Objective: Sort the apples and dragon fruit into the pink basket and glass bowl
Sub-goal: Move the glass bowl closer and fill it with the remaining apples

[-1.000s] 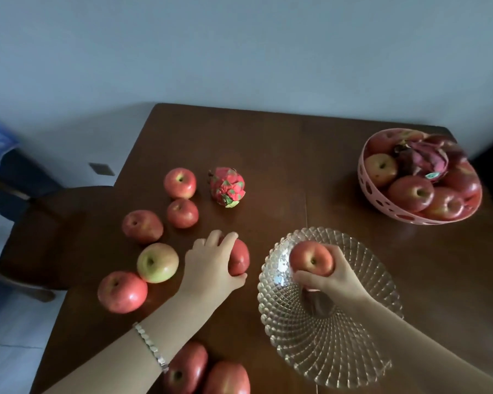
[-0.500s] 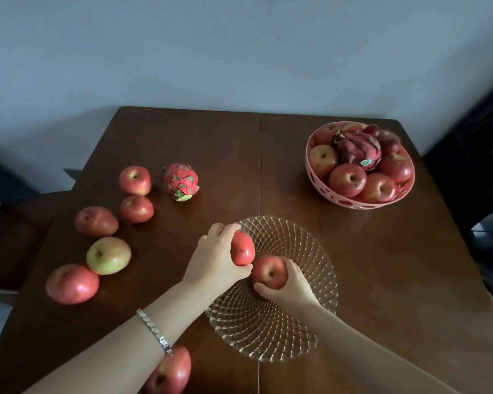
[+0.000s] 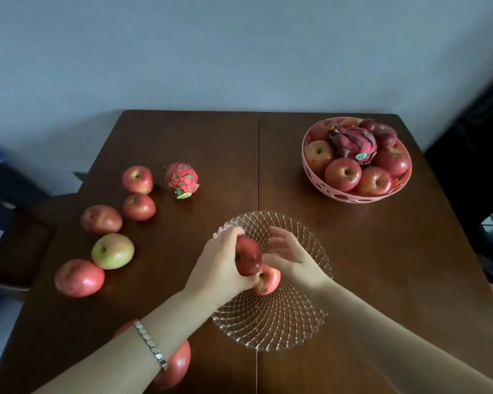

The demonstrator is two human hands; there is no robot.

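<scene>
Dark brown wooden table (image 3: 199,143), two leaves, seam running front to back down the middle. Far edge touches a plain pale blue-grey wall (image 3: 239,52). Dark chair (image 3: 17,240) at left side. Lighting dim, soft sheen on tabletop. Right margin dark, unclear.

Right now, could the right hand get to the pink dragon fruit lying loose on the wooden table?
Probably not easily: the right hand is open and free, but the left hand, holding a red apple, lies between it and the pink dragon fruit.
</scene>
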